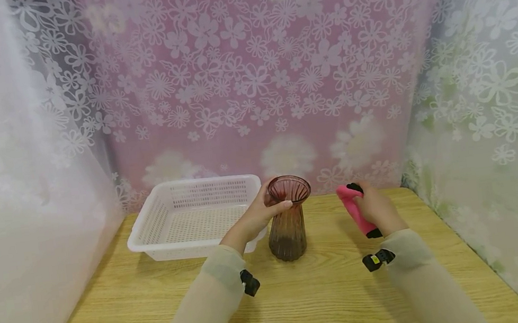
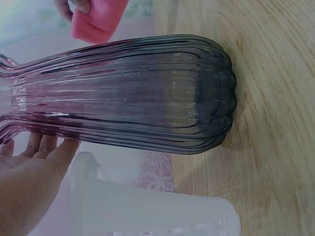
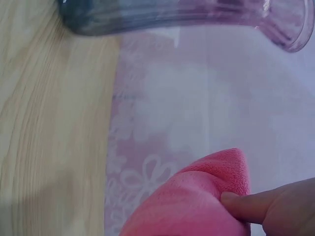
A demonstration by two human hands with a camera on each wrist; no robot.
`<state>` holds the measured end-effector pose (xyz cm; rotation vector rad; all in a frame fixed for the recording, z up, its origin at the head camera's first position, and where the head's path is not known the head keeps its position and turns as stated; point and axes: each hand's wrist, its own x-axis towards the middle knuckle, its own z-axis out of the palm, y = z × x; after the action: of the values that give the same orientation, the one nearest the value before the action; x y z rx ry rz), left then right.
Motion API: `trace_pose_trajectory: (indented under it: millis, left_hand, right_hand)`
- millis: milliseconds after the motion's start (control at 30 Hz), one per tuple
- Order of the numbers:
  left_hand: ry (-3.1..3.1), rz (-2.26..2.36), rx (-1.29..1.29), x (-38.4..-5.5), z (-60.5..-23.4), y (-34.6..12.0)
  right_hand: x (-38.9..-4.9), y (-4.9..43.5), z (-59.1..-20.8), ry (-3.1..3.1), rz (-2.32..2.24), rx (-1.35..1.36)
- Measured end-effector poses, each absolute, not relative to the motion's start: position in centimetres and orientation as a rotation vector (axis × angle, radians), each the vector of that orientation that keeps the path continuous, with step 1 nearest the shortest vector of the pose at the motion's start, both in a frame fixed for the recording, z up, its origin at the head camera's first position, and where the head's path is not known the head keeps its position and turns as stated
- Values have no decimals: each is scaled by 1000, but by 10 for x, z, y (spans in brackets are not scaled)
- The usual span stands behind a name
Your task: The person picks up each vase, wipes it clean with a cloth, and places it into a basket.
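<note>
A ribbed glass vase (image 1: 288, 233), purple-pink at its flared rim and smoky grey toward the base, stands upright on the table. My left hand (image 1: 257, 215) grips it around the neck, with the thumb across the front and the other fingers behind. In the left wrist view the vase (image 2: 133, 93) appears sideways, its base at the tabletop. My right hand (image 1: 376, 206) holds a folded pink cloth (image 1: 354, 206) with black parts at its ends, above the table to the right of the vase. The right wrist view shows the thumb pressing into the cloth (image 3: 197, 201).
A white perforated plastic basket (image 1: 168, 251) sits at the back left, close beside the vase. The wooden table (image 1: 299, 306) is bounded by flower-patterned curtains at the back (image 1: 254, 77), left and right. Small black cameras are strapped to both wrists.
</note>
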<state>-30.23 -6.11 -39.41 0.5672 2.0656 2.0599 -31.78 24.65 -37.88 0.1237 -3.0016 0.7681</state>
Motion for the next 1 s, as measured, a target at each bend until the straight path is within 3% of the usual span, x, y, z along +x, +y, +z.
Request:
trace_pose_trajectory:
  millis: [300,1000]
  left_hand:
    - [2063,2054,565,-302,-393,-61]
    - [2067,2036,582,-303,-394,-62]
  right_hand:
    - [-334,272,-403,-3017,466,104]
    - [-351,314,-456,-3012,244,131]
